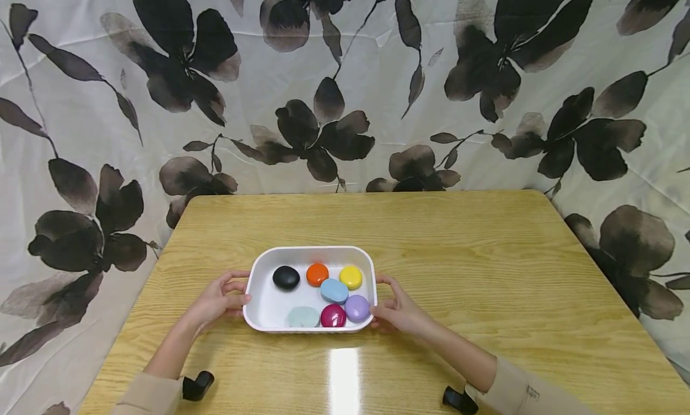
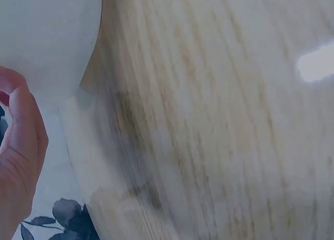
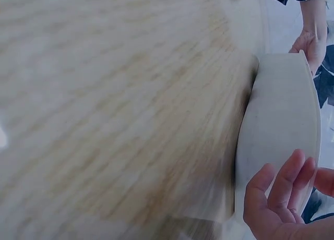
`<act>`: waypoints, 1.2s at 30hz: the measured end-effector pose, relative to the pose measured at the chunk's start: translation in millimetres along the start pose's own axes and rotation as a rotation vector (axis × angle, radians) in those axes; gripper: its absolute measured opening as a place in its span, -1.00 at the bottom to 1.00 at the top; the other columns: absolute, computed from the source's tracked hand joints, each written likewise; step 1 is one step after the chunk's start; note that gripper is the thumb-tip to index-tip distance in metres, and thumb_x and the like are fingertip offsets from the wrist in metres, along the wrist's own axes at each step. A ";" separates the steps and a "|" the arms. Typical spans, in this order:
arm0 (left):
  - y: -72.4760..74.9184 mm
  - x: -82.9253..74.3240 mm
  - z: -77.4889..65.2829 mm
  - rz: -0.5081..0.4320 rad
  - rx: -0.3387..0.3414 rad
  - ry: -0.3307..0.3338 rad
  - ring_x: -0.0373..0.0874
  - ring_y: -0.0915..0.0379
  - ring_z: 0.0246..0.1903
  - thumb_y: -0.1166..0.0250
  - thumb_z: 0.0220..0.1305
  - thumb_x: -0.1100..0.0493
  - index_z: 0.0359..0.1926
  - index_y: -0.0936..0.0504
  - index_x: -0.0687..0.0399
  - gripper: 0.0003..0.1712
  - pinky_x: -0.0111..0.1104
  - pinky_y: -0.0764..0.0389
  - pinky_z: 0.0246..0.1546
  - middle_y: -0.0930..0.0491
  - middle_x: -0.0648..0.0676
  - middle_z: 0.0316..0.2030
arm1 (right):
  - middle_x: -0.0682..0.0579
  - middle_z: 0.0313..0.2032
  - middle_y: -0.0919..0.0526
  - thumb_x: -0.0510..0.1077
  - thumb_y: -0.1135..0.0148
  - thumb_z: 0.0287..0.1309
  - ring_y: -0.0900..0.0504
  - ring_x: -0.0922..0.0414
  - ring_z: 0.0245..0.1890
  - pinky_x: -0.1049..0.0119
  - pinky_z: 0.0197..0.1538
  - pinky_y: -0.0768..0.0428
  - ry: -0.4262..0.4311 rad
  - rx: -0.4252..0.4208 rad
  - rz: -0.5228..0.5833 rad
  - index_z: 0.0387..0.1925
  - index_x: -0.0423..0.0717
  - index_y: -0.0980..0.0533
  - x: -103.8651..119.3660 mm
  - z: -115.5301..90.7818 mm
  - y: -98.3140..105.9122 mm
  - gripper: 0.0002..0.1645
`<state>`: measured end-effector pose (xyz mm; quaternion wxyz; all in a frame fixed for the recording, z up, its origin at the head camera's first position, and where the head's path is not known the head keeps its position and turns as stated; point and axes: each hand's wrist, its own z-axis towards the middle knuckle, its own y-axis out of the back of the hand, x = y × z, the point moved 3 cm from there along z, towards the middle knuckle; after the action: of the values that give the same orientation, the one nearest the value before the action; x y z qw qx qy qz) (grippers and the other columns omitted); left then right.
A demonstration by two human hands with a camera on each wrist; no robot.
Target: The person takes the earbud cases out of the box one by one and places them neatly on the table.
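A white rounded tray (image 1: 266, 304) lies across the middle of the wooden table in the head view. My left hand (image 1: 220, 298) grips its left end, thumb at the rim and fingers along the outer wall. At the other end my right hand (image 1: 398, 307) pinches the rim beside the purple stone (image 1: 357, 308). Inside are smooth rounded stones: black (image 1: 286, 278), orange (image 1: 317, 274), yellow (image 1: 351, 277), light blue (image 1: 334, 290), magenta (image 1: 333, 315) and pale glassy green (image 1: 303, 317). The right wrist view shows curled fingers against the tray's side wall (image 3: 282, 104). Whether the tray's base touches the table I cannot tell.
The wooden table (image 1: 458, 241) extends around the tray on all sides. Behind it hangs a white cloth (image 1: 388, 73) with dark flowers. A bright reflection falls on the tabletop in front of the tray. Black straps or mounts (image 1: 197, 385) sit at both wrists.
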<state>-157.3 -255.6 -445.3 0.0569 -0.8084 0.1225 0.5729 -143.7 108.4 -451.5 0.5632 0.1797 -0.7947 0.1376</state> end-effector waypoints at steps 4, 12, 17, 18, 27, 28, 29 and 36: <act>-6.7 2.9 -0.4 -0.001 0.019 0.008 -0.10 -0.51 -0.38 -0.21 0.14 0.40 0.26 -0.09 0.33 -0.29 -0.26 -0.62 -0.40 -0.45 0.10 -0.25 | 0.04 -0.51 -0.57 -0.30 -0.07 0.18 -0.61 0.16 -0.49 0.33 -0.41 -0.55 -0.012 -0.010 -0.006 0.27 -0.08 0.05 -2.2 -7.6 3.8 -0.28; -17.8 7.2 -1.4 -0.026 0.047 0.010 -0.10 -0.51 -0.38 -0.20 0.15 0.39 0.26 -0.08 0.29 -0.30 -0.25 -0.62 -0.40 -0.45 0.09 -0.24 | 0.04 -0.50 -0.57 -0.26 -0.10 0.18 -0.59 0.16 -0.48 0.31 -0.39 -0.53 -0.021 0.001 -0.022 0.26 -0.09 0.06 -5.4 -18.8 9.5 -0.27; -23.0 6.9 -3.3 -0.043 0.054 -0.002 -0.09 -0.52 -0.38 -0.18 0.15 0.41 0.26 -0.08 0.30 -0.31 -0.27 -0.62 -0.41 -0.46 0.11 -0.25 | 0.04 -0.51 -0.57 -0.28 -0.08 0.18 -0.57 0.16 -0.49 0.33 -0.41 -0.51 -0.012 0.007 -0.023 0.25 -0.10 0.06 -5.4 -24.1 11.5 -0.29; -24.1 7.0 -3.7 -0.042 0.054 -0.001 -0.09 -0.52 -0.39 -0.18 0.15 0.41 0.25 -0.08 0.29 -0.32 -0.28 -0.62 -0.42 -0.45 0.11 -0.26 | 0.04 -0.51 -0.57 -0.28 -0.08 0.18 -0.57 0.16 -0.49 0.33 -0.41 -0.51 -0.014 0.006 -0.024 0.25 -0.10 0.06 -5.3 -25.4 12.0 -0.29; -33.4 8.1 -6.2 -0.040 0.061 0.007 -0.09 -0.51 -0.39 -0.19 0.14 0.40 0.27 -0.07 0.28 -0.29 -0.27 -0.62 -0.41 -0.44 0.07 -0.29 | 0.07 -0.49 -0.58 -0.26 -0.10 0.18 -0.58 0.19 -0.48 0.33 -0.39 -0.54 -0.025 0.015 -0.023 0.25 -0.10 0.08 -7.8 -32.9 17.9 -0.27; -33.8 8.4 -6.1 -0.040 0.059 0.008 -0.09 -0.51 -0.38 -0.20 0.14 0.40 0.26 -0.07 0.28 -0.29 -0.28 -0.62 -0.41 -0.44 0.07 -0.29 | 0.07 -0.48 -0.58 -0.26 -0.10 0.19 -0.58 0.19 -0.48 0.33 -0.39 -0.54 -0.025 0.016 -0.026 0.25 -0.10 0.08 -8.2 -33.2 18.5 -0.27; -34.1 8.8 -5.9 -0.040 0.059 0.008 -0.09 -0.51 -0.38 -0.20 0.14 0.40 0.26 -0.07 0.28 -0.29 -0.28 -0.62 -0.41 -0.44 0.07 -0.28 | 0.07 -0.48 -0.58 -0.25 -0.11 0.19 -0.58 0.19 -0.48 0.32 -0.39 -0.54 -0.024 0.017 -0.028 0.25 -0.10 0.08 -8.5 -33.5 19.0 -0.26; -33.5 10.5 -5.6 -0.049 0.057 0.004 -0.10 -0.51 -0.39 -0.21 0.14 0.39 0.25 -0.06 0.29 -0.29 -0.28 -0.62 -0.42 -0.44 0.07 -0.28 | 0.01 -0.45 -0.56 -0.23 -0.14 0.16 -0.57 0.10 -0.45 0.25 -0.41 -0.55 0.021 0.019 -0.128 0.24 -0.19 0.05 -5.2 -33.2 20.6 -0.26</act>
<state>-140.1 -226.0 -454.9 0.0938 -0.8102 0.1191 0.5662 -123.1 141.5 -445.9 0.5774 0.2339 -0.7744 0.1108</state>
